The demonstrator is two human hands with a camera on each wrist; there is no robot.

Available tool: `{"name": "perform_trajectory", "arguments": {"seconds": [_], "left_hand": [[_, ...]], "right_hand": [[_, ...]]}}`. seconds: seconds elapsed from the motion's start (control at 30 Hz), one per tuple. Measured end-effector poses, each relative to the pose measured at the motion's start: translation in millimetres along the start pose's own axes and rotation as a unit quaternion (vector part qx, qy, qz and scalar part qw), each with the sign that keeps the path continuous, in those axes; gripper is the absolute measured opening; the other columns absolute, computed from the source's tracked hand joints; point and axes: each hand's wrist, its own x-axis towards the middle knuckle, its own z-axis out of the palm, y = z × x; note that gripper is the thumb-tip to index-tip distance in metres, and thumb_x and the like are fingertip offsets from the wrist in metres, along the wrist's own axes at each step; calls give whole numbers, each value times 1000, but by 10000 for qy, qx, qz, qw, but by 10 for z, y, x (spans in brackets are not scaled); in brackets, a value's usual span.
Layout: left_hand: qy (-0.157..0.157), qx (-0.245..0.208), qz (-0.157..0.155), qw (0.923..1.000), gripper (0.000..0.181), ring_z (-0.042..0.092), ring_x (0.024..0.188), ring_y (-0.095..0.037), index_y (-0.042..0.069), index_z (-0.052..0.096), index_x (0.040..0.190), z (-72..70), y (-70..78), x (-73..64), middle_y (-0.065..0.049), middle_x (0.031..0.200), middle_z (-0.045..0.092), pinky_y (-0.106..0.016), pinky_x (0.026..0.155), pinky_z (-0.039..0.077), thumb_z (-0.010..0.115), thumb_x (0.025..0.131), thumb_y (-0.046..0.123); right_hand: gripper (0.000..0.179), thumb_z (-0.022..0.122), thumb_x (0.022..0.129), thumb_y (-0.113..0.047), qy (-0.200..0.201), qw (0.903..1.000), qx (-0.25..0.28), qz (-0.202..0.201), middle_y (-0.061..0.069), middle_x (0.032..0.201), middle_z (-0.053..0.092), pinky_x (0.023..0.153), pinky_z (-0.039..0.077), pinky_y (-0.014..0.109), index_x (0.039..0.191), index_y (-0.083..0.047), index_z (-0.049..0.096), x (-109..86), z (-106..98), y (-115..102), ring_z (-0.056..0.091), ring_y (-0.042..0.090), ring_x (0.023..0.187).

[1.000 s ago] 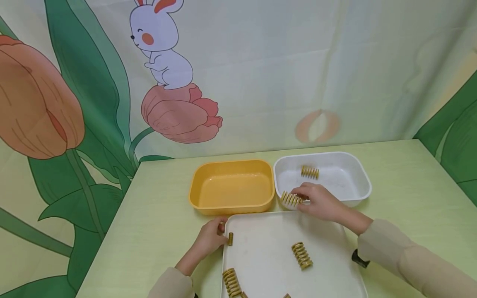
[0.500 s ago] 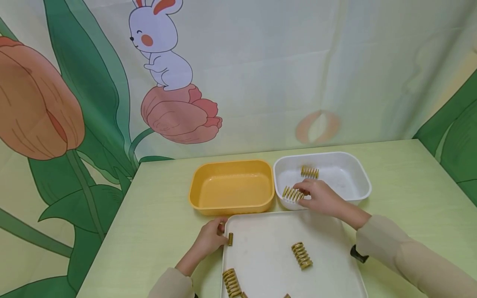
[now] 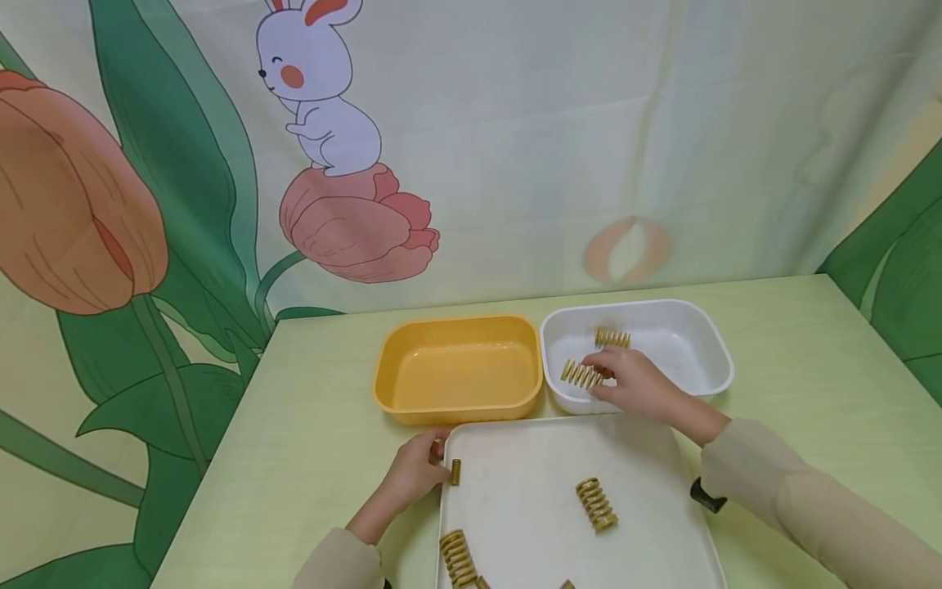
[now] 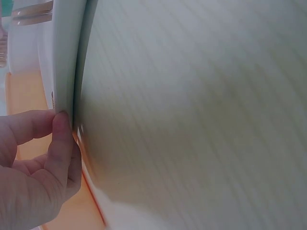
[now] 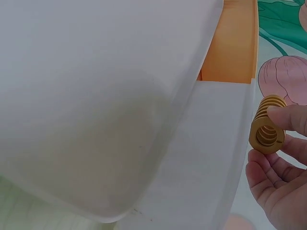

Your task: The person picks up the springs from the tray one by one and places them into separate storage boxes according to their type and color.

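My right hand [image 3: 639, 388] pinches a yellow coil spring [image 3: 578, 374] by one end, over the near left part of the white bin [image 3: 692, 335]. In the right wrist view the same spring shows its hollow flat end, with thumb and fingers around the coils. Another yellow spring [image 3: 612, 337] lies inside that bin, just beyond the hand. My left hand [image 3: 412, 468] grips the left rim of the white tray [image 3: 522, 499] near its far corner. Thumb and finger pinch this rim in the left wrist view. A small spring [image 3: 455, 472] sits on the tray by the thumb.
A yellow bin [image 3: 456, 384] stands left of the white one, behind the tray. On the tray lie a large spring [image 3: 597, 505] at right and another large spring [image 3: 458, 559] at front left, with smaller pieces partly cut off at the bottom edge. A printed curtain [image 3: 500, 147] hangs behind.
My right hand has carried the spring slightly away from me, from the white bin's near rim to further over its inside. The left hand stays at the tray's rim.
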Motion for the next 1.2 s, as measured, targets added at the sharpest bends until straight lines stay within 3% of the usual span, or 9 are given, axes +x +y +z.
{"name": "perform_trajectory", "arguments": {"seconds": [1.2], "left_hand": [[-27,-28,-119,9999,48,45,67,-15,-5,51,111,15,18,36,-12,83,50,-22,51,42,59,64,-10]], "right_hand": [[32,65,68,-6,1,9988,304,380,9,79,58,65,41,28,99,2,61,163,58,330,51,19,72]]}}
